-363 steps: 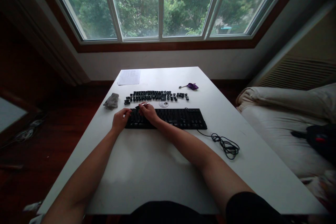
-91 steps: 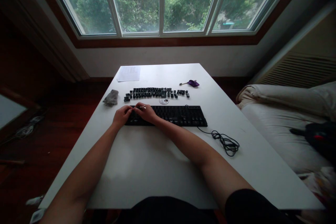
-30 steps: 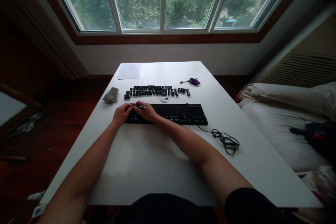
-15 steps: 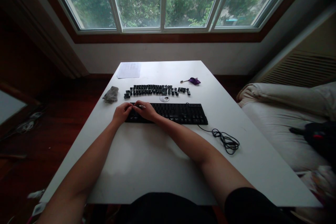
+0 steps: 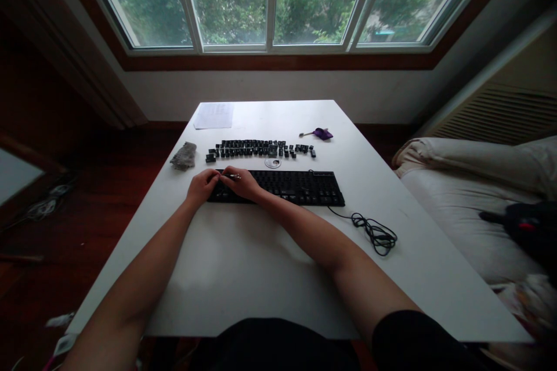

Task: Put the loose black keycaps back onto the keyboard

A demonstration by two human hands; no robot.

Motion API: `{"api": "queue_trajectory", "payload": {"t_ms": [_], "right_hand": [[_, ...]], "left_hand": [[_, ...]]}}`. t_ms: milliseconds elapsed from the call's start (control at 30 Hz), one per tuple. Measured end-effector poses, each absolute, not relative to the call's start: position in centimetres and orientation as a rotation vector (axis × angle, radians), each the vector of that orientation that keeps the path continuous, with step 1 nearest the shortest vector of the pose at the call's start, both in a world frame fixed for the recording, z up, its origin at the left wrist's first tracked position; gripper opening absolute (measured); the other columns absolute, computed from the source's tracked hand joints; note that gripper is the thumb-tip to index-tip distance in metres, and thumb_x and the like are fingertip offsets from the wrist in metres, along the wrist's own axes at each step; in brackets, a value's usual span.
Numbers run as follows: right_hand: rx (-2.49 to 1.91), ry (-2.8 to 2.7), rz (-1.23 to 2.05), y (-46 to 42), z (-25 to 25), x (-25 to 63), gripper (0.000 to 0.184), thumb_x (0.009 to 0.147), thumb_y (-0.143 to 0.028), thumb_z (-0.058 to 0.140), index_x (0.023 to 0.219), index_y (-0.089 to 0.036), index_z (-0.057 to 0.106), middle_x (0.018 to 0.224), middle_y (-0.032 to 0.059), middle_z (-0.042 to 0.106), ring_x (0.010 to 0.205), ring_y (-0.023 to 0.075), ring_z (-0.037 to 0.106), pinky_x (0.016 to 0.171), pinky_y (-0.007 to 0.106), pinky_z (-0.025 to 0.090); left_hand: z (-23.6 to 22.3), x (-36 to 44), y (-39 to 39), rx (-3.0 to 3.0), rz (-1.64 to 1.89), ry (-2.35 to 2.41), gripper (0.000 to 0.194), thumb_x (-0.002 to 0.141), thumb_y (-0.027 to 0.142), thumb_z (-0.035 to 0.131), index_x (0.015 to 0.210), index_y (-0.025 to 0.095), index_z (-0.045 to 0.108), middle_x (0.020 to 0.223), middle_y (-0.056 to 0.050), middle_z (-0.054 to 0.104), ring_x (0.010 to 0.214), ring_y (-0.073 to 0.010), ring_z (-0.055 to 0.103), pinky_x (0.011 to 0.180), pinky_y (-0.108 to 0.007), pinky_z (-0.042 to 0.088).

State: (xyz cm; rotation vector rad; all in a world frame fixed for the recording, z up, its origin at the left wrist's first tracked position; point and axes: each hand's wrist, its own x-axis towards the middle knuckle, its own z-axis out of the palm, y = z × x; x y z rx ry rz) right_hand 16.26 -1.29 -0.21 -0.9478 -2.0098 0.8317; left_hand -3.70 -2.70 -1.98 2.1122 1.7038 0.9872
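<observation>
A black keyboard [image 5: 296, 184] lies across the white table, its left end partly covered by my hands. My left hand [image 5: 203, 184] is at that left end, fingers closed together in a pinch; whatever lies between them is hidden. Touching it, my right hand [image 5: 239, 181] rests over the keyboard's left part with its fingers curled round a small shiny metal tool [image 5: 236, 177], too small to name exactly. Behind the keyboard, several loose black keycaps [image 5: 248, 152] stand in rows. A round silver disc-like item [image 5: 272, 163] sits between those rows and the keyboard.
A grey crumpled cloth [image 5: 184, 156] is on the left, with paper sheets [image 5: 214, 116] at the far left corner. A purple item [image 5: 322, 134] with a small brush [image 5: 306, 135] beside it lies far right. The keyboard's coiled cable [image 5: 378, 236] lies on the right.
Almost nothing differs. Both hands stay together at the keyboard's left end, with only a very slight shift of the right fingers to the left.
</observation>
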Motion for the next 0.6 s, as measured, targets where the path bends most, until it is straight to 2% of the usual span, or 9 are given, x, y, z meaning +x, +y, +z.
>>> {"api": "queue_trajectory", "payload": {"t_ms": [600], "right_hand": [[-0.923, -2.023, 0.837, -1.36, -0.13, 16.26, 0.029, 0.091, -0.045, 0.057, 0.099, -0.021, 0.071, 0.084, 0.0011, 0.071, 0.073, 0.0135, 0.058, 0.071, 0.023, 0.04]], "left_hand": [[-1.61, -3.57, -3.0, 2.091, 0.993, 1.679, 0.026, 0.089, 0.04, 0.053, 0.099, 0.021, 0.068, 0.095, -0.004, 0.072, 0.084, -0.0208, 0.063, 0.075, -0.031, 0.048]]}}
